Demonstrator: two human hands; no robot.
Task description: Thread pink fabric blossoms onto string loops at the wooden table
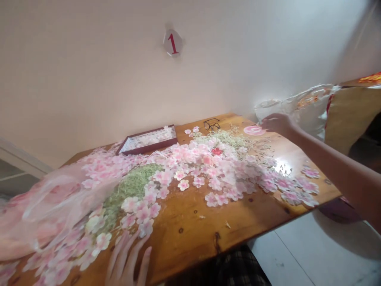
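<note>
My left hand (127, 260) lies at the front edge of the wooden table, its fingers stretched and slightly apart. Its fingertips are beside a cluster of pink fabric blossoms (143, 214). At the far right of the table, my right hand (278, 124) reaches out with loosely bent fingers, and nothing shows held in it. Just left of those fingertips lies a flat pink disc (254, 130); whether they touch it I cannot tell. Between the hands spreads a heap of pink blossoms (205, 163), with one red blossom (216, 151) among them.
Green stringy bunches (131, 186) lie among the blossoms. A dark-rimmed tray (149, 147) holds pale pieces near the wall, with eyeglasses (212, 125) to its right. A clear plastic bag (59, 210) of pink blossoms stands left; another plastic bag (297, 103) is behind my right arm.
</note>
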